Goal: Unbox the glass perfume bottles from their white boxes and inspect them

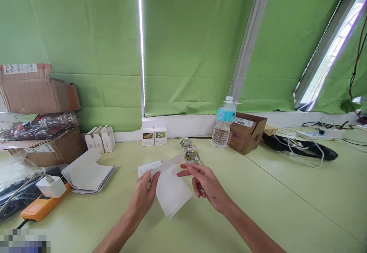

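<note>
A thin white paper sheet (172, 191), partly see-through, hangs in front of me above the table. My left hand (144, 191) pinches its left edge between thumb and fingers. At the sheet's right side is my right hand (205, 184), index finger stretched out near the paper and other fingers curled apart; it appears to grip nothing. Behind the sheet lies a small printed card (149, 167), partly covered. Just beyond my right fingers stand shiny, clear-and-gold round items (192, 155) in a row, their near end hidden by the hand.
Two small white boxes (154, 136) stand by the wall, with several narrow white boxes (103, 139) to their left. Folded papers (86, 174), an orange power strip (43, 206) and stacked cartons (43, 96) fill the left. At right are a water bottle (223, 124), brown box (247, 132) and cables (304, 149).
</note>
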Available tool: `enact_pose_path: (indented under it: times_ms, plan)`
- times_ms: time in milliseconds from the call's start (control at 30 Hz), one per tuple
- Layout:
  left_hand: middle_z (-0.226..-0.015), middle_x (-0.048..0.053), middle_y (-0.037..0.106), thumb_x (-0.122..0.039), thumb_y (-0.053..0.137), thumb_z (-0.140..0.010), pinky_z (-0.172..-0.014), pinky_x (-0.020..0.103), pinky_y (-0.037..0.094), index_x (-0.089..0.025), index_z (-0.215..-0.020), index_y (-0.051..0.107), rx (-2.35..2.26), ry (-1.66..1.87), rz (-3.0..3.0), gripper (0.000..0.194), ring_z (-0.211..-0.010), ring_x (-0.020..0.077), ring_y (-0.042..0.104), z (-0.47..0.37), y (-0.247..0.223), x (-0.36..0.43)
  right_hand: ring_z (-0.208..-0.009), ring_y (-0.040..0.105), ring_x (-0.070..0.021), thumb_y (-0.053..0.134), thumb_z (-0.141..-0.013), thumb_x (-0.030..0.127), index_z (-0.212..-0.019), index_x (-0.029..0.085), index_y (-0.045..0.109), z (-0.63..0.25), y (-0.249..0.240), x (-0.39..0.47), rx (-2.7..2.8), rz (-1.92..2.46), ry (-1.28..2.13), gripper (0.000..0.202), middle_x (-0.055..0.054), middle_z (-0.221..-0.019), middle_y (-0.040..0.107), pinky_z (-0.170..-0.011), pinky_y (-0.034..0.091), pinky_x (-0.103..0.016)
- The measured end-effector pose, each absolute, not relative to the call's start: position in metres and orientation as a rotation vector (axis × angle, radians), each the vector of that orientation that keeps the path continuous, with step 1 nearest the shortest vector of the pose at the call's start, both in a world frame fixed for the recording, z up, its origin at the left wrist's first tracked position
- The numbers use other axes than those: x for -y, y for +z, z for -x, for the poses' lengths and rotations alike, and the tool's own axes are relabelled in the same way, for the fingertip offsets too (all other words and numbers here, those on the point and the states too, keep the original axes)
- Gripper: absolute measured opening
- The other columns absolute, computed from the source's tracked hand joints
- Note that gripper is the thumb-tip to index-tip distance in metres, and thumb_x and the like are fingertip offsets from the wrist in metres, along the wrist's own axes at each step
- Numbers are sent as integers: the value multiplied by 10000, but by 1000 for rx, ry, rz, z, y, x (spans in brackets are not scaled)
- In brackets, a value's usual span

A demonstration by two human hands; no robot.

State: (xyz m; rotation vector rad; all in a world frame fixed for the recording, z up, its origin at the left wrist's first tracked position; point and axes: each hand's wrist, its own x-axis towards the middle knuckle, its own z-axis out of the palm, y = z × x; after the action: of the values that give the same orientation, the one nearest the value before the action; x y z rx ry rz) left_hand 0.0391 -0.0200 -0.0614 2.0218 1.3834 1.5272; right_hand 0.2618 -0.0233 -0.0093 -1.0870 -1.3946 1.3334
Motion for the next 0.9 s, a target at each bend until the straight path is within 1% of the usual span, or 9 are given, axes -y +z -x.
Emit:
enact_pose_path:
  times_ms: [100,200,267,367,500,600,667,733,900]
  plan:
    - [-580,-3,591,-467,500,-901,-478,215,432,-177,-736,605,-1421,1584,-1656,350,-537,137,558,-38,-55,18,-409,358,-52,570,-833,497,-982,200,701,-259,-16,22,1547,1201,1182,357,-50,-948,702,-389,287,-221]
    - [-746,36,680,-505,543,-864,-515,231,479,-163,-947,636,-1269,1640,-1377,364,-650,176,629,-35,-45,17,-518,402,-86,630,-787,430,-872,208,738,-258,-23,19,1702,1287,899,261,-29,-870,650,-507,389,-248]
    - [-841,70,706,-514,575,-839,-549,255,515,-153,-1024,624,-1201,1672,-1239,408,-705,201,659,-34,-39,17,-591,447,-102,662,-756,392,-825,208,737,-258,-26,18,1763,1307,781,210,-34,-918,616,-600,441,-272]
    - [-855,88,713,-505,615,-813,-528,264,527,-155,-1088,558,-1193,1699,-1092,449,-674,203,671,-33,-34,18,-697,550,-144,664,-760,406,-843,188,701,-258,-29,18,1698,1300,1036,237,-59,-959,622,-624,495,-292]
    - [-1003,74,690,-441,684,-771,-432,220,488,-242,-1214,336,-1248,1804,-984,597,-566,141,637,-31,-34,19,-704,647,-195,678,-773,404,-921,144,647,-256,-30,19,1487,1097,1577,300,-79,-862,677,-615,553,-340]
    - [-972,20,666,-430,669,-774,-411,188,462,-255,-1130,408,-1252,1797,-1095,475,-510,97,589,-28,-34,17,-643,650,-173,709,-761,367,-933,117,654,-255,-30,19,1386,1036,1580,309,-83,-824,693,-646,567,-350]
    - [-904,14,650,-451,634,-793,-474,201,503,-216,-1001,518,-1235,1689,-1184,335,-592,116,617,-27,-34,15,-644,648,-164,709,-767,365,-960,116,664,-255,-31,17,1350,1039,1514,319,-82,-831,698,-659,571,-346]
    - [-965,43,645,-466,618,-804,-590,252,557,-199,-981,562,-1176,1528,-1216,326,-764,171,657,-27,-33,14,-651,644,-163,710,-765,379,-983,121,667,-256,-34,13,1333,1057,1454,340,-75,-829,698,-649,572,-339]
    - [-1253,112,566,-274,757,-694,-817,345,538,-247,-1302,379,-1003,1260,-1166,716,-987,230,640,-29,-36,15,-730,634,-179,716,-750,411,-1018,132,671,-260,-41,4,1308,1080,1384,390,-73,-868,695,-644,567,-329]
